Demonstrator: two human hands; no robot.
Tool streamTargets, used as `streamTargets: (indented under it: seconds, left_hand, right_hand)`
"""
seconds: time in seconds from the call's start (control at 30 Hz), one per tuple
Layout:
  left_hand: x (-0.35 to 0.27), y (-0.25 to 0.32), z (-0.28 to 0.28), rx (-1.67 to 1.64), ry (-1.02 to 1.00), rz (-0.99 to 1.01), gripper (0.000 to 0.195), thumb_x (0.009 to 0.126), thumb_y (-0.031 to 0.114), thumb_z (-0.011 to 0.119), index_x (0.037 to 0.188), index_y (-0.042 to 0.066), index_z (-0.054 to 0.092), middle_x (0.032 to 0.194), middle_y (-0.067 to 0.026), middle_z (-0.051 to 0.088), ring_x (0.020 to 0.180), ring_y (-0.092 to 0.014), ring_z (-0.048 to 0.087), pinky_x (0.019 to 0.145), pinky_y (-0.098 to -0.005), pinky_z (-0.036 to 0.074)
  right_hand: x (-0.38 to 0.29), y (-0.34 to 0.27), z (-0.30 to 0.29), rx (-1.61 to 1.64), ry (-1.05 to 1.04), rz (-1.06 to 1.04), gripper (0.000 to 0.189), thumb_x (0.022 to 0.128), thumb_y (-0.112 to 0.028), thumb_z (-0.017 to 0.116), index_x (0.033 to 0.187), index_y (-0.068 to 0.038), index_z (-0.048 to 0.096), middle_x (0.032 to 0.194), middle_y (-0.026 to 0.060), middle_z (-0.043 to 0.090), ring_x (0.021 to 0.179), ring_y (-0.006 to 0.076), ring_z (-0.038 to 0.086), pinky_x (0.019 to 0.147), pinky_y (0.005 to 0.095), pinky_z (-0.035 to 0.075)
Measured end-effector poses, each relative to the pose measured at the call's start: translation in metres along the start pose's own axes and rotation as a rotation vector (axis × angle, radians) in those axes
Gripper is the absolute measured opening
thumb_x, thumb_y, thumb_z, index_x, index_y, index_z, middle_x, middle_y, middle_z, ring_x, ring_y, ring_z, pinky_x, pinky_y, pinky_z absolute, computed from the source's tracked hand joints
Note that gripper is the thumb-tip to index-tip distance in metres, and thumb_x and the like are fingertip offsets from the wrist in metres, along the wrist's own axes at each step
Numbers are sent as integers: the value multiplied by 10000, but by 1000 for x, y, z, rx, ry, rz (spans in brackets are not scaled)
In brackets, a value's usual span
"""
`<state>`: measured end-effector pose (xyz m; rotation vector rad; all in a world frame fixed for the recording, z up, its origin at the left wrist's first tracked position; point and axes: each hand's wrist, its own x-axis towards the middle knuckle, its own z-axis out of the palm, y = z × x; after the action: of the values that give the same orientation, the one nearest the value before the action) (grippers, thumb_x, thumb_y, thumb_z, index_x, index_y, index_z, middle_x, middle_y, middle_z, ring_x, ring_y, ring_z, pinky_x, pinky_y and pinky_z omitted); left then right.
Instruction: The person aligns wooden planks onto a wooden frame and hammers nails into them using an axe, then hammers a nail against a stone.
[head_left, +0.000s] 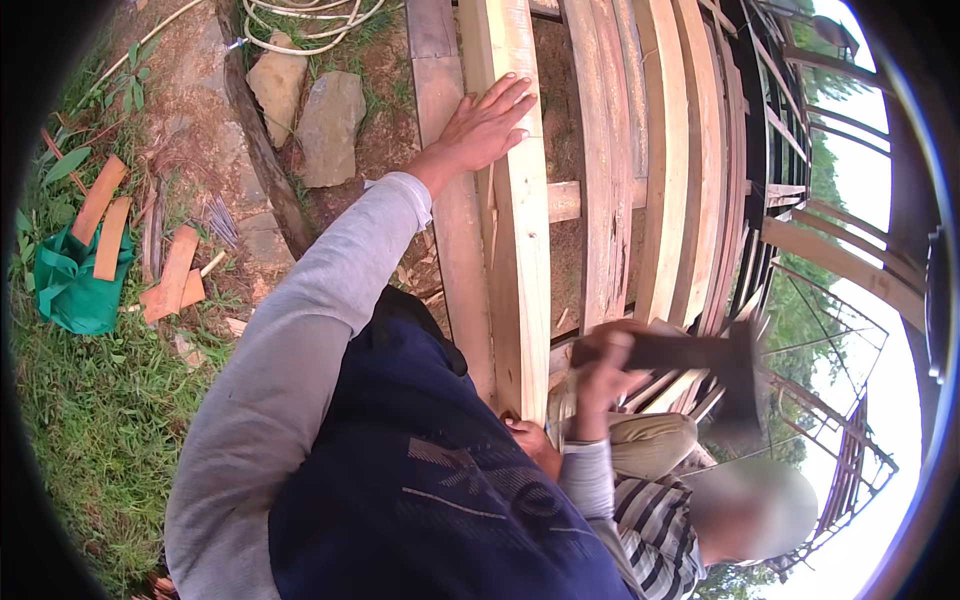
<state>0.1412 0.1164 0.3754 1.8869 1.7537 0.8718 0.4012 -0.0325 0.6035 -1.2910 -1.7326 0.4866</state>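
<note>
My left hand rests with spread fingers on a pale squared timber beam, which runs away from my body. My right hand grips the dark handle of a hatchet, raised to the right of the beam; its head is blurred by motion. A long split shows along the beam's left edge below my left hand. Near my body, another person's hand holds the near end of the beam.
The other person, in a striped shirt, crouches close to my right arm. Planks and further beams lie to the right. Flat stones, a hose, a green bag and wood offcuts lie left.
</note>
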Motion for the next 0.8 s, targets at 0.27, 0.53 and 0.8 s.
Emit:
streamTargets:
  seconds: [0.27, 0.53, 0.8]
  left_hand:
    - [-2, -5, 3, 33, 2, -40, 607, 1092, 387, 471, 1636, 172, 311, 1746, -17, 140, 1615, -226, 84, 1230, -609, 279]
    - [4, -3, 1, 19, 46, 12, 614, 1085, 421, 479, 1625, 168, 335, 1737, -20, 184, 1614, -227, 103, 1218, -610, 292]
    - [-3, -8, 3, 57, 24, 4, 623, 1079, 410, 492, 1629, 170, 326, 1738, -27, 184, 1613, -228, 111, 1211, -605, 312]
  right_hand:
    - [47, -53, -12, -65, -425, 445, 266, 1028, -235, 673, 1141, -25, 555, 754, 5, 541, 599, 102, 522, 526, 261, 437]
    - [3, -23, 19, 130, 147, -143, 157, 1040, -226, 614, 1054, -96, 526, 742, -2, 510, 627, 124, 492, 598, 274, 466]
    - [7, -41, -9, 16, -426, 614, 273, 1027, -246, 673, 1136, -29, 547, 722, 13, 551, 581, 99, 523, 520, 278, 437]
